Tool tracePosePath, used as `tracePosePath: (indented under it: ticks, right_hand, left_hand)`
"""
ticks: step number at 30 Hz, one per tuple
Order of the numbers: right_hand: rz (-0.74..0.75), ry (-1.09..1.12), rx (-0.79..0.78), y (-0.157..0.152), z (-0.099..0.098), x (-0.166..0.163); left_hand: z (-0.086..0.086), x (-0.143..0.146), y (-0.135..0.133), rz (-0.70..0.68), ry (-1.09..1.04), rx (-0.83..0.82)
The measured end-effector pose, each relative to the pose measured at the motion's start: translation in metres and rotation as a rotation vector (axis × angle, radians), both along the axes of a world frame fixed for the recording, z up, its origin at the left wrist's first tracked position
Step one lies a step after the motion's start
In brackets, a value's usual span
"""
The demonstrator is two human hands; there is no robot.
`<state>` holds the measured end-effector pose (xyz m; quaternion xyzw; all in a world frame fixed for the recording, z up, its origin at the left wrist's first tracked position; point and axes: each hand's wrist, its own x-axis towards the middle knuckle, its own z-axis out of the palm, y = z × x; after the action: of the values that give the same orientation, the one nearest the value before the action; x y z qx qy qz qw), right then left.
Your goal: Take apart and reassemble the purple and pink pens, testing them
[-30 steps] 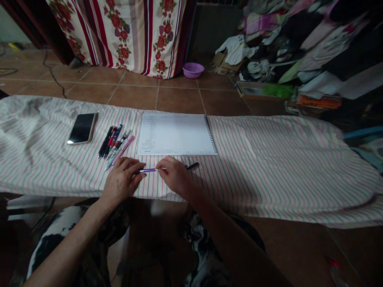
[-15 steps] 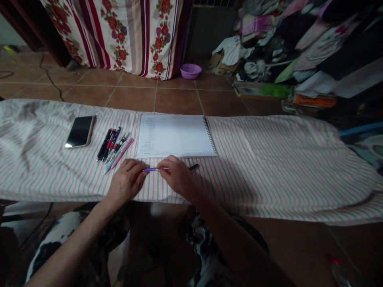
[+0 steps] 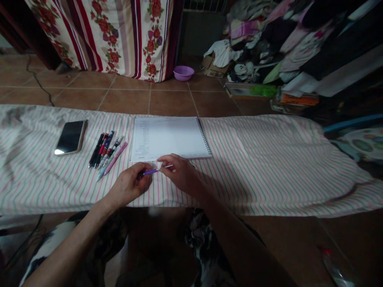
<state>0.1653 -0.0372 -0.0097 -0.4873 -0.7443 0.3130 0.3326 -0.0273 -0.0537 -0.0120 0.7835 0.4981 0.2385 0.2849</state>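
Just in front of the notebook, both hands are on a slim purple pen [image 3: 150,172] lying roughly level between them. My left hand [image 3: 133,181] is curled around its left end, thumb and fingers closed. My right hand [image 3: 178,170] pinches the pen's right part, where a thin pale tip shows between the fingers. Past the hands lies an open spiral notebook [image 3: 172,137], its coil on the right and a printed column down the left of the white page. Left of it, several pens [image 3: 107,153] lie side by side in a bunch.
A smartphone [image 3: 71,137] lies on the striped cloth [image 3: 269,167] at the left. On the tiled floor beyond stand a purple basin [image 3: 183,73] and a cardboard box [image 3: 214,67] beside heaped clothes [image 3: 251,32]. A floral curtain [image 3: 119,36] hangs at the back.
The view has shifted slightly. My right hand has turned a little on the pen, and a pale tip now sticks up between its fingers. The dark object beside my right wrist is now hidden.
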Motion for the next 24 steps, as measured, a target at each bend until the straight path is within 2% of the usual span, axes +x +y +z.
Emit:
tracePosePath:
  ticks: [6, 10, 17, 24]
  right_hand:
    - [0.027, 0.043, -0.03, -0.001, 0.002, 0.002]
    - [0.005, 0.061, -0.019, -0.001, -0.001, 0.001]
    - [-0.016, 0.054, -0.002, 0.0, -0.002, 0.002]
    - [-0.037, 0.04, 0.016, 0.0, 0.001, 0.001]
  left_hand:
    - [0.004, 0.003, -0.003, -0.004, -0.119, -0.004]
    - [-0.001, 0.003, -0.002, 0.016, -0.157, 0.019]
    - [-0.007, 0.005, 0.0, -0.02, -0.087, 0.034]
    - [-0.014, 0.009, -0.002, 0.054, -0.15, 0.058]
